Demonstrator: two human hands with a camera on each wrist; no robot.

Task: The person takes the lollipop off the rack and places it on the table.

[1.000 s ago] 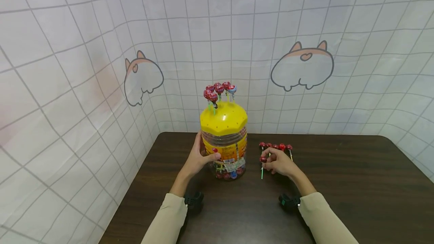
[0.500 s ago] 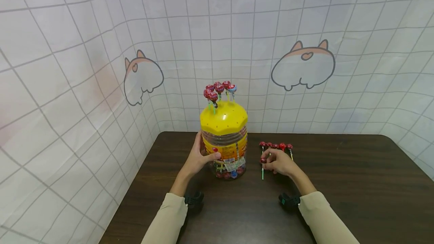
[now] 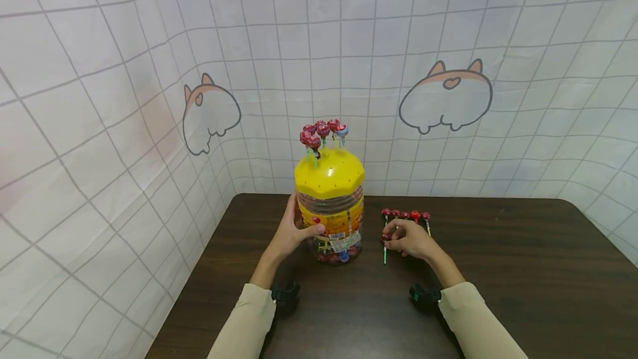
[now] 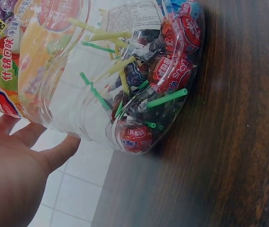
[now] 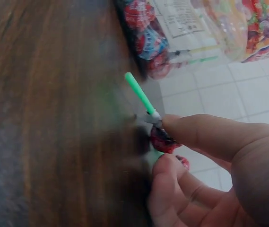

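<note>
Hardly anything has changed over the last second. The right hand [image 3: 407, 238] is where it was, low over the worktop [image 3: 498, 276], and the held lollipop [image 5: 161, 141] has dipped only slightly. For the work in hand, this reads as a pause at the pick: the lollipop is in the grasp but has not been raised or brought over to the jar [image 3: 336, 220].

The right hand pinches that lollipop by its red head between thumb and fingertips. Its green stick [image 5: 140, 92] points toward the person, free of the fingers. Whether the lollipop touches the worktop cannot be told. Just beyond the right hand, a row of lollipops [image 3: 405, 215] lies with red heads side by side, the sticks partly hidden by the fingers.

The left hand [image 3: 291, 231] grips the jar from its left side, thumb laid across the front label. The jar stands upright on the worktop, apart from the right hand, and has not shifted. Its yellow lid [image 3: 330, 173] is on, with small holes toward the near edge. Standing lollipops [image 3: 323, 131], mostly red with one blue, rise from the lid's far and left part, and the group looks the same as a second ago. Through the clear wall, loose lollipops [image 4: 172, 73] show at the bottom of the jar.
</note>
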